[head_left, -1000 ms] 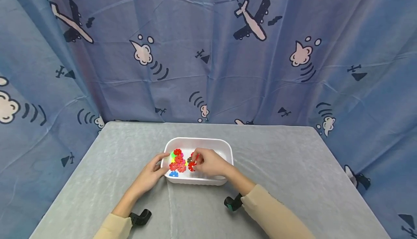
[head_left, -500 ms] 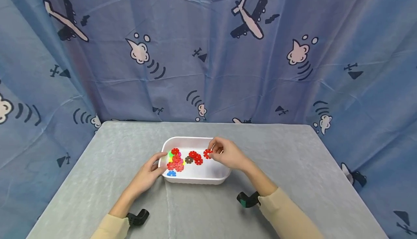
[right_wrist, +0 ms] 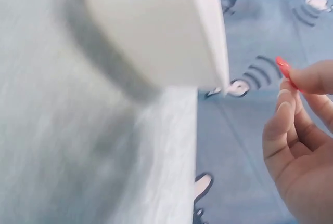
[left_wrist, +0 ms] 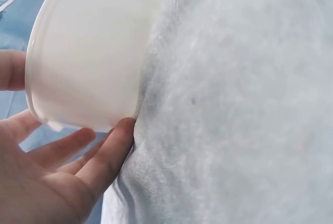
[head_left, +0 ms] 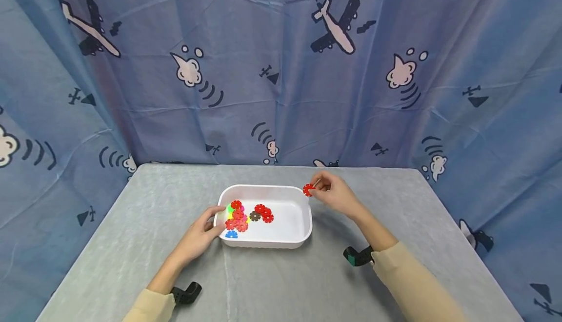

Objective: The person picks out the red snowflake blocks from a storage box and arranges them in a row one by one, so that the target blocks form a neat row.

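Observation:
A white plastic tray (head_left: 281, 239) lies on the table, holding flower-shaped notched plastic discs. My left hand (head_left: 204, 229) grips its left end; in the left wrist view, fingertips (left_wrist: 123, 130) rest against the outer wall and another finger reaches over the rim. Between right thumb and fingers I pinch a red notched disc (head_left: 308, 190), seen edge-on in the right wrist view. That right hand (head_left: 335, 194) is raised beside the tray's far right corner. Red discs (head_left: 264, 211) lie mid-tray against a dark brown disc (head_left: 254, 216). Red, pink, green and yellow discs (head_left: 237, 218) overlap at the left.
A blue disc (head_left: 231, 234) lies in the tray's near left corner. Grey cloth covers the table (head_left: 377, 210), which runs out on both sides of the tray. Behind hangs a blue curtain (head_left: 298, 92) with printed aeroplanes. Each wrist wears a black camera (head_left: 186, 293).
My right hand has picked up a red disc from the middle pile and carried it right, up and past the tray's right rim. The left hand keeps its hold on the tray.

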A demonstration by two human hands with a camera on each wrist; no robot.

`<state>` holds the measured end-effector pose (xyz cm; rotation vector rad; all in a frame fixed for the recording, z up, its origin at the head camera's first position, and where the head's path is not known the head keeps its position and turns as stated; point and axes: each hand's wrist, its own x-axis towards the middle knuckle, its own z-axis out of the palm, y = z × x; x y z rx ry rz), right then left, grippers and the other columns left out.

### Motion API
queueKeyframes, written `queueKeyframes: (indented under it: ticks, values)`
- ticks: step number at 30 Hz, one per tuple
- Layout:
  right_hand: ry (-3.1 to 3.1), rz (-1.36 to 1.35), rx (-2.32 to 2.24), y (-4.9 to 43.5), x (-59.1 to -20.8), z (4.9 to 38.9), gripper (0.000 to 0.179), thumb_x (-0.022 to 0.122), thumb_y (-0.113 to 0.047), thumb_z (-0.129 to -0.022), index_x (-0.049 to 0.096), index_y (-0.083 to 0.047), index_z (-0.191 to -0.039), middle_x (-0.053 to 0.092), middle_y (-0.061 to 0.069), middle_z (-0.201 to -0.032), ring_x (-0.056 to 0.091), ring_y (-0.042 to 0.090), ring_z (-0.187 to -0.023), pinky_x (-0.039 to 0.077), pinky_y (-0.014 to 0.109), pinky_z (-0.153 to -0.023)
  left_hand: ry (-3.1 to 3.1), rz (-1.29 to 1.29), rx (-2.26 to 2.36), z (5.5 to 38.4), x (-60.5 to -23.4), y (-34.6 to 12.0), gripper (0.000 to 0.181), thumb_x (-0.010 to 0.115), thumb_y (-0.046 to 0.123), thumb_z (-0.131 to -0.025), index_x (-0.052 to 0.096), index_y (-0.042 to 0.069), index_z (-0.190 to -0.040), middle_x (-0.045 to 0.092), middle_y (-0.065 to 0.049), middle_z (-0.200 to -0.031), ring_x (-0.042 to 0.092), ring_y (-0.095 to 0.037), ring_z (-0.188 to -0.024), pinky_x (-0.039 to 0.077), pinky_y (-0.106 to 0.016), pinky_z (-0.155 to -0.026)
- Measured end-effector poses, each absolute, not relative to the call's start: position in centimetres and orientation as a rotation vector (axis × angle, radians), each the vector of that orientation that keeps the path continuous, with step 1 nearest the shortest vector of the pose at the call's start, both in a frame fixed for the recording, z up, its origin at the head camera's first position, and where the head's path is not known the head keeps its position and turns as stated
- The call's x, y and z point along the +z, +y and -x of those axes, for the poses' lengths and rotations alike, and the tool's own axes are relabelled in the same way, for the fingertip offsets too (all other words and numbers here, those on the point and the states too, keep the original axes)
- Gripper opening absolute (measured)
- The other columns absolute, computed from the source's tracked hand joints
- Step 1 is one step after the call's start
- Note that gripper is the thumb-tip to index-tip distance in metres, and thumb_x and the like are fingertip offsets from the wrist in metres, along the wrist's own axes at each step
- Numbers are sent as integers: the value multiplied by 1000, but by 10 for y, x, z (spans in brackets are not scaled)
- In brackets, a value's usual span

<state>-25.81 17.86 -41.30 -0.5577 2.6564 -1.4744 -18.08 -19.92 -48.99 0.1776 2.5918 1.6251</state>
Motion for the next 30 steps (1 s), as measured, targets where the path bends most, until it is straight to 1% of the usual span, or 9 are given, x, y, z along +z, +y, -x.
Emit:
queueKeyframes:
  ticks: [5, 11, 18, 25, 30]
  values:
    - [2671, 483, -1477, 193, -427, 266, 17, 66, -1, -92, 61, 0, -108, 62, 11, -82, 52, 20, -66, 45, 29, -56, 2577, -191, 1636, 179, -490, -199, 46, 61, 15, -102, 48, 10, -146, 42, -22, -154, 52, -45, -132, 44, -55, -107]
    - [2720, 432, -1439, 209, -449, 276, 16, 66, 2, -90, 62, 1, -105, 63, 11, -80, 52, 19, -64, 43, 29, -55, 2571, -199, 1644, 181, -491, -200, 45, 60, 15, -102, 48, 11, -146, 40, -22, -155, 52, -45, -132, 44, -56, -106]
    - [2698, 347, -1390, 217, -473, 284, 16, 64, 4, -91, 61, 4, -106, 64, 12, -79, 53, 16, -58, 48, 29, -51, 2557, -201, 1642, 181, -490, -201, 45, 60, 19, -103, 48, 12, -146, 39, -21, -156, 52, -44, -132, 44, -56, -107]
    - [2697, 313, -1343, 219, -486, 288, 15, 67, 3, -91, 60, 5, -104, 64, 10, -77, 54, 15, -60, 48, 29, -53, 2557, -204, 1654, 181, -489, -202, 45, 62, 20, -102, 50, 15, -145, 41, -21, -155, 53, -43, -132, 44, -55, -106]
    - [2700, 300, -1294, 220, -489, 291, 15, 68, 2, -90, 60, 5, -102, 64, 9, -77, 56, 15, -61, 48, 29, -55, 2557, -198, 1650, 180, -489, -202, 44, 61, 19, -102, 50, 14, -145, 40, -20, -156, 54, -43, -131, 44, -56, -106]
